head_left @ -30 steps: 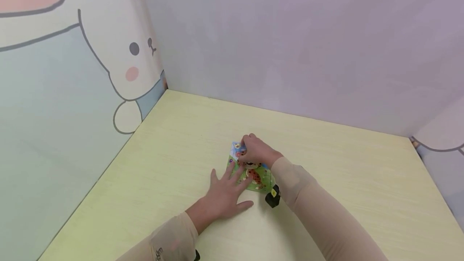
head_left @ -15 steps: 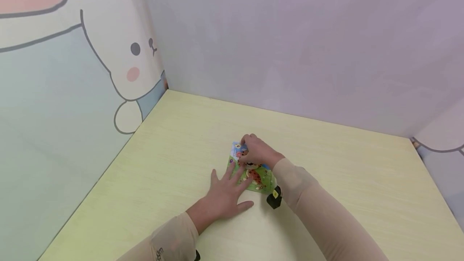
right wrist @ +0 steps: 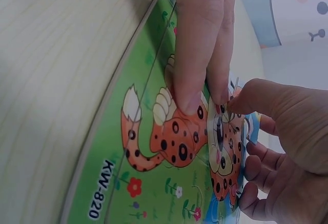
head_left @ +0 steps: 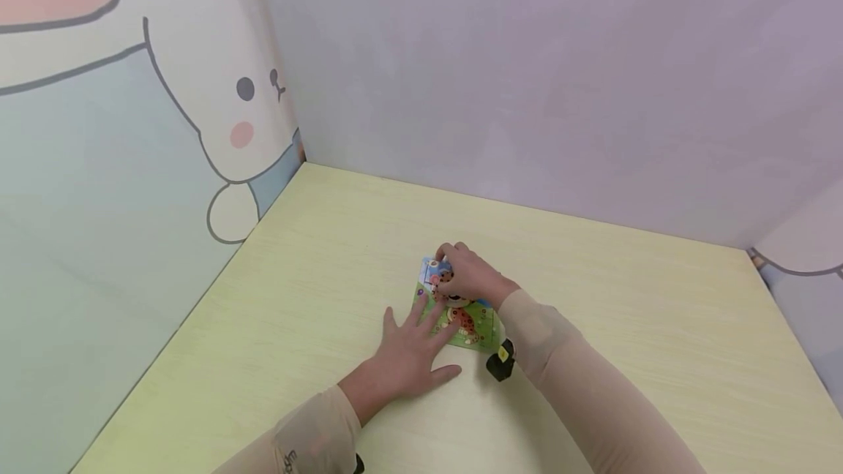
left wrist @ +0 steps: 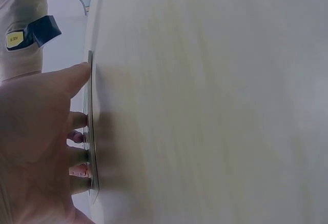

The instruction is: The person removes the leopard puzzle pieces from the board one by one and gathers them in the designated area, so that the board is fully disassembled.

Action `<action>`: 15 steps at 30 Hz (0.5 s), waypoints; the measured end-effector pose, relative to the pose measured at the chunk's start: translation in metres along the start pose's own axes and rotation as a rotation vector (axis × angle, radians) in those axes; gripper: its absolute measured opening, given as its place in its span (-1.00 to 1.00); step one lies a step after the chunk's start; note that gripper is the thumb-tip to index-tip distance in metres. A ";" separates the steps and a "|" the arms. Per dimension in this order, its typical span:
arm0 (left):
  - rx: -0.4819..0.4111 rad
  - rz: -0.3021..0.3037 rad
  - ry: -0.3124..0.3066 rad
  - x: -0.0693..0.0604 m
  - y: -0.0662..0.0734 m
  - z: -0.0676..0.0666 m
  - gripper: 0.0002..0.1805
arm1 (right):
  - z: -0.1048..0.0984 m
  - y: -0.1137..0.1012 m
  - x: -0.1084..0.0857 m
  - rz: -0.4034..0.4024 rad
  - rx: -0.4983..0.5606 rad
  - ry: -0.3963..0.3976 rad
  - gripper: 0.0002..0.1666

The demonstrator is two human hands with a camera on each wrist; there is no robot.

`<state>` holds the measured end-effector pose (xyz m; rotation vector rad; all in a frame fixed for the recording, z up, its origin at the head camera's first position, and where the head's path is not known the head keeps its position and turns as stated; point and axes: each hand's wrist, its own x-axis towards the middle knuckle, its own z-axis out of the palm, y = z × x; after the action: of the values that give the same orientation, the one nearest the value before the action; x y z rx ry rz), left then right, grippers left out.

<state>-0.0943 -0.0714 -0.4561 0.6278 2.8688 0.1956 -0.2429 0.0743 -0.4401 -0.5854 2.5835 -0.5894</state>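
A flat jigsaw puzzle [head_left: 486, 328] with a spotted leopard on green grass lies on the table. My left hand [head_left: 410, 357] spreads its straight fingers over the near left part, fingertips resting on the leopard's body [right wrist: 182, 139]. Above them my right hand [head_left: 470, 275] pinches a puzzle piece [right wrist: 229, 155] at the leopard's head, thumb on one side and curled fingers on the other. The piece looks slightly raised, but part of it is hidden. In the left wrist view, the puzzle's thin edge [left wrist: 91, 126] shows beside the left hand.
The pale yellow tabletop [head_left: 626, 313] spreads around the puzzle. A plain lilac wall [head_left: 527, 79] rises at the back, and a wall with a cartoon rabbit [head_left: 224, 57] stands at the left. A black wrist camera [head_left: 502, 360] hangs under the right sleeve.
My right hand has shifted very slightly with its fingers around the piece, and more of the blue upper left part shows. The left hand stays in place.
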 end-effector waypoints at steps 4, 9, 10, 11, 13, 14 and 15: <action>0.000 0.002 0.006 0.000 0.000 0.000 -0.22 | -0.001 0.002 -0.001 -0.028 0.022 0.001 -0.39; 0.007 0.005 0.011 0.000 0.000 0.000 -0.22 | -0.003 0.005 -0.003 -0.065 0.080 0.008 -0.54; 0.009 0.004 0.009 0.000 0.000 0.000 -0.22 | -0.004 0.005 -0.003 -0.066 0.094 0.008 -0.57; 0.009 0.004 0.008 0.000 0.000 0.000 -0.22 | -0.004 0.006 -0.004 -0.065 0.107 0.011 -0.60; 0.013 0.003 0.004 0.000 0.000 0.001 -0.21 | -0.004 0.007 -0.005 -0.065 0.129 0.018 -0.66; 0.015 0.003 0.002 0.000 0.000 0.001 -0.21 | -0.004 0.008 -0.005 -0.068 0.137 0.023 -0.68; 0.017 0.003 0.001 0.000 0.000 0.001 -0.21 | -0.004 0.009 -0.006 -0.072 0.147 0.028 -0.70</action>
<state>-0.0941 -0.0711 -0.4566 0.6355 2.8736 0.1726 -0.2428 0.0860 -0.4398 -0.6267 2.5268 -0.8085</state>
